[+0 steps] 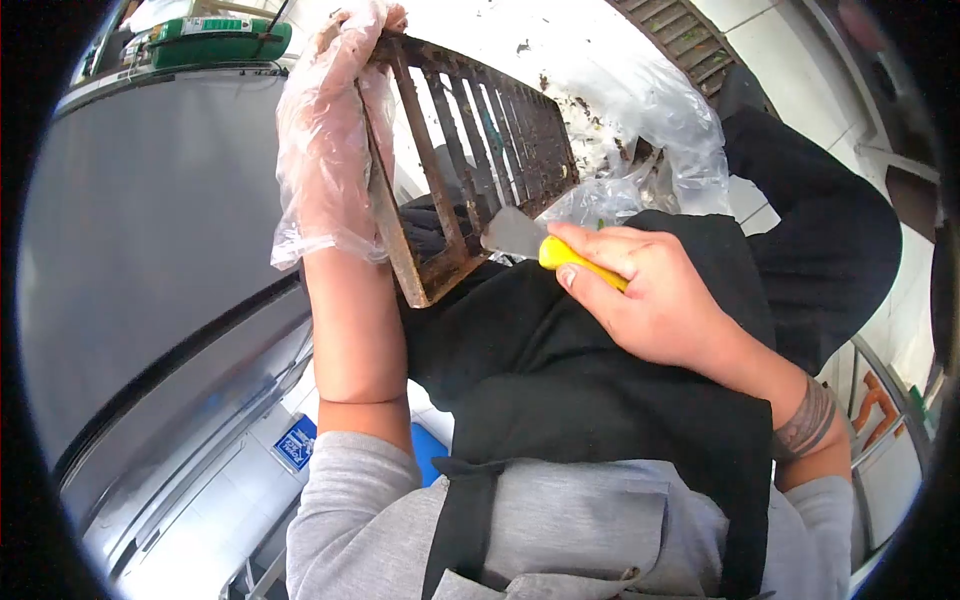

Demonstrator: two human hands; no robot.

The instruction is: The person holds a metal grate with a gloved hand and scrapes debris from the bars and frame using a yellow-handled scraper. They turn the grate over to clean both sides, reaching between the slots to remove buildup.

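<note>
My left hand (330, 140), inside a loose clear plastic glove, grips the left edge of a grimy, rusty metal grate (470, 150) and holds it tilted over my lap. My bare right hand (650, 290) is closed on the yellow handle of a scraper (545, 245). The scraper's flat metal blade rests against the grate's lower bars. A black apron (560, 370) covers my lap beneath both hands.
A clear plastic bag (650, 130) with dark debris lies on the floor beyond the grate. A stainless steel cabinet (140, 250) fills the left side. A green box (215, 40) sits on top of it. White floor tiles and another floor grate (680, 30) lie at the upper right.
</note>
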